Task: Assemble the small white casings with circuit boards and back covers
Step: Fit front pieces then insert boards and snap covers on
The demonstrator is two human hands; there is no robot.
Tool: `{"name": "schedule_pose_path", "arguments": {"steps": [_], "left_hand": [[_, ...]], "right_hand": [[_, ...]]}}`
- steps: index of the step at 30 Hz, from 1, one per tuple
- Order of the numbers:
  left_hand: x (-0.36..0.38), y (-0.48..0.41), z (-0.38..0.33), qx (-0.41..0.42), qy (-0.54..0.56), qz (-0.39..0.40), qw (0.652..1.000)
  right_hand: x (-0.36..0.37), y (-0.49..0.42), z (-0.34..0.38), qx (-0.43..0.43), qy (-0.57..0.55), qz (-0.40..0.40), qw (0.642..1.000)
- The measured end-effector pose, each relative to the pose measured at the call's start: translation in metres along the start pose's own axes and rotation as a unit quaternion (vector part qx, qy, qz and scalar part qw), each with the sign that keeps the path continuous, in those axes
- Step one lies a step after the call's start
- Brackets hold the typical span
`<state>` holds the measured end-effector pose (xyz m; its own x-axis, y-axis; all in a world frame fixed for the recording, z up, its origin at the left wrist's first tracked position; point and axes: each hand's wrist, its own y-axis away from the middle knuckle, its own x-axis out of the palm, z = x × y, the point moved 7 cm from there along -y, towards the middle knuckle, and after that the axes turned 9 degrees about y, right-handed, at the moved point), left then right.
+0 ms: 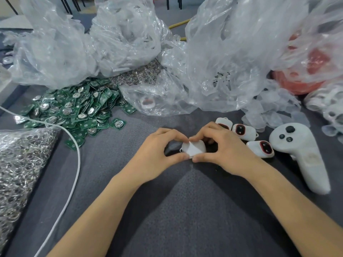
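— How much room is there on the table (178,216)?
— Bare grey cloth runs from between the forearms down to the near edge. At the back, crumpled clear bags (222,52) wall off the far side.
— And the flanks?
— On the left are a heap of green boards (78,108) and a white cable (77,164). On the right lies a white controller (300,153).
— The hands?
— The left hand (154,154) and right hand (228,154) meet at mid-table with fingers curled. Each pinches the same white casing (194,148), thumbs on its near edge, forefingers on its far edge. It sits low, perhaps touching the cloth; I can't tell. Three finished casings (241,130) lie between the right hand and the controller.
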<state>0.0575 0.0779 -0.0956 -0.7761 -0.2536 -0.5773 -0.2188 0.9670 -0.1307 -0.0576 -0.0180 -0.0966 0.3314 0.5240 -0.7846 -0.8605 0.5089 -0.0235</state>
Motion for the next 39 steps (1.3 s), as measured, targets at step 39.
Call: {"name": "schedule_pose_path", "arguments": {"steps": [39], "left_hand": [[0.016, 0.002, -0.013, 0.037, -0.081, -0.067, 0.994]], "right_hand": [[-0.008, 0.005, -0.014, 0.009, -0.051, 0.026, 0.998]]}}
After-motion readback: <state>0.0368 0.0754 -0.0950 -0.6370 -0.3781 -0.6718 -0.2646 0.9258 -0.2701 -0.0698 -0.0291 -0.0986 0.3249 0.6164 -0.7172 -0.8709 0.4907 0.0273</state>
